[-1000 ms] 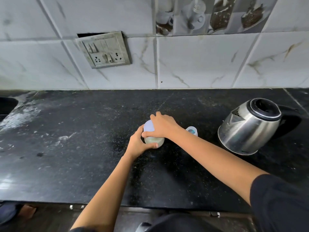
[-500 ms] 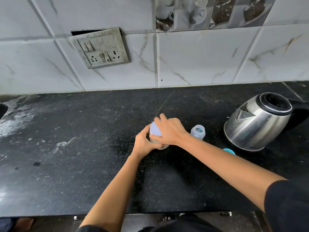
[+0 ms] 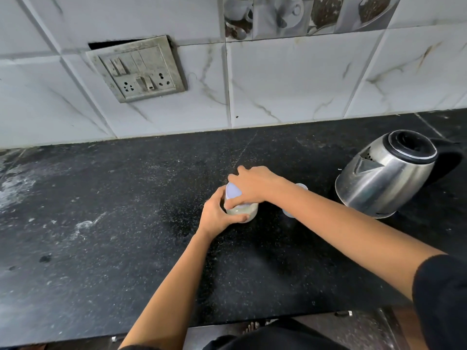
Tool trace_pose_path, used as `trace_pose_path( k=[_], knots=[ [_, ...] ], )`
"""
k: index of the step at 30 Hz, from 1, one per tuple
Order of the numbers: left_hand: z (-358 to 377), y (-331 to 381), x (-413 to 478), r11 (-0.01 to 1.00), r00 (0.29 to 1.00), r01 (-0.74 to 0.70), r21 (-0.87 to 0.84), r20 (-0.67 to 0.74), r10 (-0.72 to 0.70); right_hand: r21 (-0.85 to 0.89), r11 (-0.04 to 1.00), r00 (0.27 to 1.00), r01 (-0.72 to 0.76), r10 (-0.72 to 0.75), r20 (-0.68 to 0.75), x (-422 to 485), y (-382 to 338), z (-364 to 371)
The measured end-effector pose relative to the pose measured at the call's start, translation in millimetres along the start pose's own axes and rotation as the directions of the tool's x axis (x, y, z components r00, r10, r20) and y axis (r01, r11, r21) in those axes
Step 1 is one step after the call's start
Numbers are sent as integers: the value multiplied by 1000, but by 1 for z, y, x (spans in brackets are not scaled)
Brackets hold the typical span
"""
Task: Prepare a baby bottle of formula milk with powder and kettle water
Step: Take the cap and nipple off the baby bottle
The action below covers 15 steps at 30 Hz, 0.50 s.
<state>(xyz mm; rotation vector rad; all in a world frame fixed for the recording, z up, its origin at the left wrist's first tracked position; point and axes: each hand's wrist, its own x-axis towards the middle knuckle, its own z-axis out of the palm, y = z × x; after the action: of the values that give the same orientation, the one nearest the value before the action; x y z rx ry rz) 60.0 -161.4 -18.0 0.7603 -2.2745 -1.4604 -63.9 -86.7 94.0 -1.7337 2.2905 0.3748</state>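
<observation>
A small clear container (image 3: 246, 211) with pale powder or milky content stands on the black countertop (image 3: 101, 223) at the centre. My left hand (image 3: 218, 213) wraps around its side. My right hand (image 3: 255, 186) grips the pale lilac lid (image 3: 232, 192) on top of it. Just behind my right forearm a second small clear container (image 3: 300, 186) shows only in part. A steel electric kettle (image 3: 386, 175) with a black lid and handle stands at the right, spout facing left.
A tiled wall with a switch and socket plate (image 3: 137, 69) runs along the back of the counter. White dusty smears (image 3: 15, 188) lie on the counter's left side. The counter's front edge runs near the bottom of the view.
The camera view shifted, tilting up. Both hands stay on the container and its lid, with the right hand turned slightly on the lid.
</observation>
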Motion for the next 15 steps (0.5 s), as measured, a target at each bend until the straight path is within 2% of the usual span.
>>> trace_pose_path(
  k=[2,5,7,10,12,15],
  knots=[
    [1,0,-1,1000,1000,-5,9,-11,5,-96,995,999,20,-16,43,4,-6,-5],
    [-2,2,-2,999,1000,-13,32,-16,13,-162,960,972,227,-211,107,7,0,-13],
    [-4,5,-2,998,1000,-24,56,-15,25,-106,939,940,328,-313,135,10,10,-16],
    [-6,9,-2,995,1000,-17,95,-4,18,57,916,906,397,-401,139,13,22,-15],
    [-8,7,-2,995,1000,0,97,-7,1,118,884,880,452,-463,106,15,24,-13],
    [-16,-1,-2,997,999,4,78,-51,0,170,838,855,518,-515,-63,17,26,-19]
  ],
)
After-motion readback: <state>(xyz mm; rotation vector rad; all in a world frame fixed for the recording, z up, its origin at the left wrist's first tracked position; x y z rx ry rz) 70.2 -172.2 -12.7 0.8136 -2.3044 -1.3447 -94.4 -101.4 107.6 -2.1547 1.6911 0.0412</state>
